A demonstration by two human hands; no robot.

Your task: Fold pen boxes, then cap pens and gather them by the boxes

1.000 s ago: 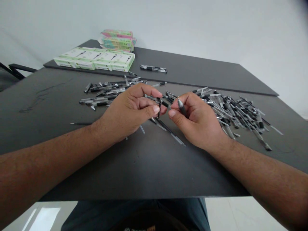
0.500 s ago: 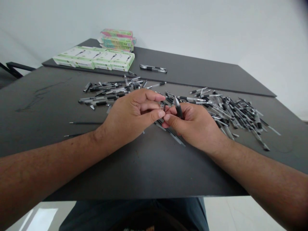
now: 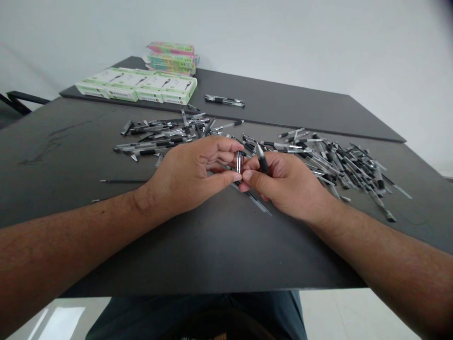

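Between the fingertips of my left hand (image 3: 196, 172) is a small clear pen cap (image 3: 239, 162) with a dark end, upright. The fingertips of my right hand (image 3: 286, 182) meet its lower end. A pen barrel (image 3: 262, 158) with a black grip and a pale conical tip also sits in my right hand, its tip pointing up. Both hands are close together over the grey table (image 3: 198, 255). Behind my left hand lies a pile of pens and parts (image 3: 159, 137); a larger pile (image 3: 354, 165) spreads beyond my right hand.
Green and white boxes (image 3: 136, 86) lie in a row at the back left, with a stack of colourful packs (image 3: 171, 59) behind. A few pens (image 3: 224, 100) rest on the raised back panel (image 3: 283, 101). Thin refills (image 3: 122, 181) lie left of my left wrist.
The cap now shows more fully between my hands, and my left fingers have shifted and spread slightly around it. My right hand has barely moved.
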